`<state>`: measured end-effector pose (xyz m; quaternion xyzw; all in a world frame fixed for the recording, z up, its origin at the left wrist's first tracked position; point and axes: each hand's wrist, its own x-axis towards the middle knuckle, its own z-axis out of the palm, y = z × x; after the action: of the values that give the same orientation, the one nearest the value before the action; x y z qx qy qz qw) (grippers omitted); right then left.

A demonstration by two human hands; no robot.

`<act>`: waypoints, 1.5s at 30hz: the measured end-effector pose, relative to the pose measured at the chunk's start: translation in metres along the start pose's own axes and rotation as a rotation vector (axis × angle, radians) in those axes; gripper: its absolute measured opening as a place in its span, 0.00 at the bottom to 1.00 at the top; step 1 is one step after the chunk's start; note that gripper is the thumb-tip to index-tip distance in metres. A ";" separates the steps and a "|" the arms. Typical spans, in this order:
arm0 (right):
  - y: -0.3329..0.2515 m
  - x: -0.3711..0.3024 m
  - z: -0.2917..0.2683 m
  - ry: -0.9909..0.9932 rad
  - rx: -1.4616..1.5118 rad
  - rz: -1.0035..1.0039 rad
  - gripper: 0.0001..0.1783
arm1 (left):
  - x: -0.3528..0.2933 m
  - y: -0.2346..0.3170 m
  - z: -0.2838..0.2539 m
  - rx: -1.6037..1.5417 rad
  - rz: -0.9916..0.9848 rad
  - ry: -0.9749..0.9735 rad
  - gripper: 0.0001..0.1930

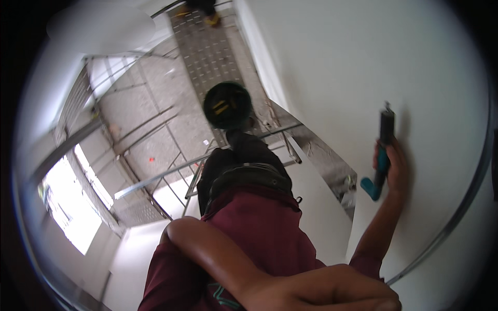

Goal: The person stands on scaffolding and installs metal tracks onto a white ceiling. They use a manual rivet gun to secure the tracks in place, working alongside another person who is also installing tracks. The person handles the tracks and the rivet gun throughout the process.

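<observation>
At the right, my right hand [398, 168] is wrapped round a teal and black cordless drill [387, 126]. Its narrow tip points toward the top of the view, and the drill lies close to a large white wall panel [332, 62]. My left forearm crosses my dark red shirt, bringing my left hand [332, 287] to the lower edge, very near the camera. Its fingers look bent inward and are partly cut off. Whatever they may hold is out of sight.
Below my body stands a dark bucket [226, 122] with yellow pieces inside, on a perforated metal scaffold plank [194, 46]. Another person's yellow shoe [212, 20] shows at the plank's far end. Scaffold tubes [155, 179] run on the left above a littered floor [155, 109].
</observation>
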<state>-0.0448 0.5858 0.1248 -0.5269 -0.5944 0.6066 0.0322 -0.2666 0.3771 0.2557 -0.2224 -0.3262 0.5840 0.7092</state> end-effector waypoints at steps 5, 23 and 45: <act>-0.006 -0.001 0.016 0.157 -0.160 0.026 0.20 | -0.031 0.012 0.013 0.859 -0.067 -0.064 0.19; 0.012 -0.024 -0.009 0.032 -0.076 -0.114 0.16 | -0.528 0.151 -0.368 2.105 -0.388 1.650 0.23; 0.013 -0.047 -0.017 -0.001 -0.102 -0.098 0.17 | -0.561 0.132 -0.414 1.984 0.411 1.987 0.18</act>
<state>-0.0047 0.5620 0.1475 -0.4978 -0.6496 0.5735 0.0348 -0.1171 -0.1130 -0.2349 0.0056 0.8770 0.2614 0.4031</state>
